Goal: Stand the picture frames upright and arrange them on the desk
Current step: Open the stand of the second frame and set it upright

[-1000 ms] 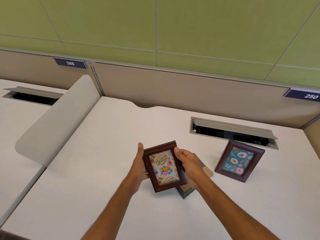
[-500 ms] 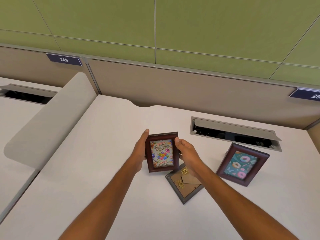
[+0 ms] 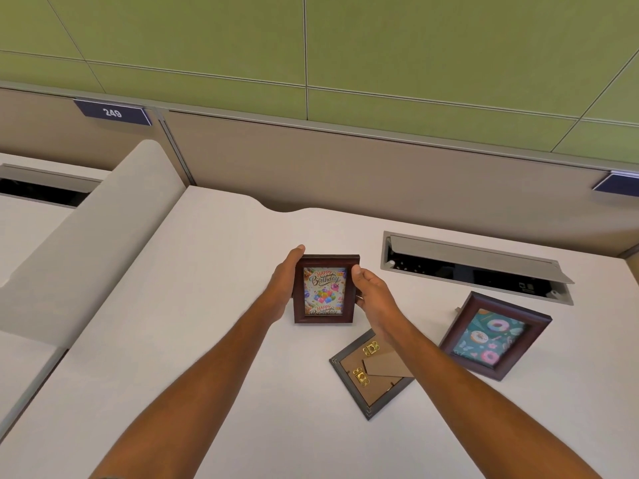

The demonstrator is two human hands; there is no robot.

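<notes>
A dark wooden frame with a "Happy Birthday" balloon picture (image 3: 324,290) stands upright on the white desk (image 3: 193,305), its lower edge on the surface. My left hand (image 3: 285,276) grips its left side and my right hand (image 3: 371,295) grips its right side. A second dark frame with a doughnut picture (image 3: 494,335) stands leaning back at the right. A third frame (image 3: 371,373) lies face down just in front of my right wrist, showing its brown backing, brass clips and folded stand.
An open grey cable hatch (image 3: 473,266) is set into the desk behind the doughnut frame. A beige partition wall (image 3: 345,167) closes the back. A rounded divider panel (image 3: 93,229) borders the desk's left side, with a neighbouring desk beyond.
Both hands carried the birthday frame away from me, off the face-down frame, turned it from tilted to upright and set its lower edge on the desk. The face-down frame is now uncovered.
</notes>
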